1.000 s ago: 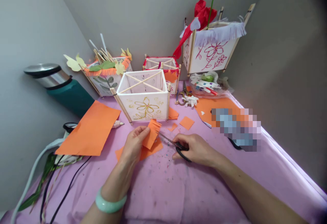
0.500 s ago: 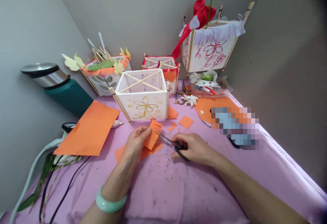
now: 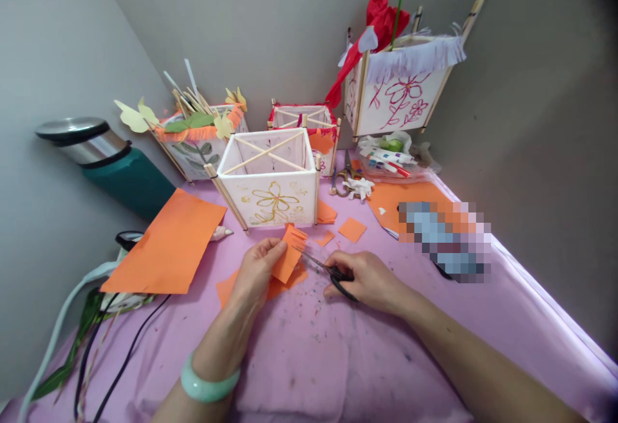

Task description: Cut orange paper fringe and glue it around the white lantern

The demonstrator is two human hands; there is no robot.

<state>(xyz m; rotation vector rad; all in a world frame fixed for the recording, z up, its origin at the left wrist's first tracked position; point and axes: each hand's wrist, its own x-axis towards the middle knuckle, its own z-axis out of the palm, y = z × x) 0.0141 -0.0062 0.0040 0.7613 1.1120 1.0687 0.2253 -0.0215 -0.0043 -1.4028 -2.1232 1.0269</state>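
My left hand [image 3: 255, 268] pinches a small orange paper strip [image 3: 291, 252] whose upper edge is cut into a fringe. My right hand [image 3: 367, 278] grips black-handled scissors [image 3: 328, 272], with the blades pointing left at the strip's edge. Under the strip, more orange paper [image 3: 280, 284] lies flat on the pink tablecloth [image 3: 309, 358]. A pale green bangle [image 3: 207, 381] sits on my left wrist. Right behind my hands stands a white paper lantern [image 3: 270, 181] with a yellow flower drawn on it.
A large orange sheet [image 3: 168, 246] lies at the left, beside a teal flask [image 3: 111, 162] and cords [image 3: 111, 352]. Three more decorated lanterns [image 3: 400, 88] stand at the back by the wall. Markers [image 3: 391, 159], a second pair of scissors [image 3: 345, 178] and orange scraps [image 3: 352, 230] lie at the right.
The scissors' blades have shifted slightly along the fringe edge. Both hands stay in nearly the same place.
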